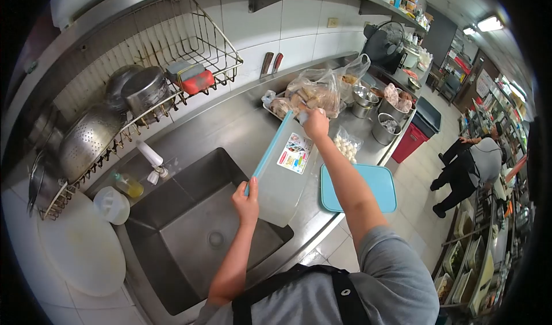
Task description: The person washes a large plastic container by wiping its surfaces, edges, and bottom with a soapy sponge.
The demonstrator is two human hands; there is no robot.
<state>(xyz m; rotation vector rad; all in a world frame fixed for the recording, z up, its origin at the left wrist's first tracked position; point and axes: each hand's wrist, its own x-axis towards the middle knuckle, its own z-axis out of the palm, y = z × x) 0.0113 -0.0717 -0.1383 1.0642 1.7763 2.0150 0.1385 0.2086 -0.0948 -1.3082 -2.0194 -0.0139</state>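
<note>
A clear plastic food container (277,195) with a teal rim and a printed label is tilted on its side over the right edge of the sink (195,227). My left hand (246,201) is closed on its near rim. At the far end, my right hand (315,123) is closed around the rim, its fingertips partly hidden. A teal lid (359,188) lies on the counter by the front edge, below my right forearm. Just beyond my right hand are plastic bags of food (313,89). A bag of small white pieces (347,145) sits between the lid and the metal pots.
A wire rack (198,31) with a colander (92,141) and pots hangs above the sink. Metal pots (385,128) line the counter's right side. A red bin (410,142) stands on the floor. Another person (480,158) stands by the shelves at right.
</note>
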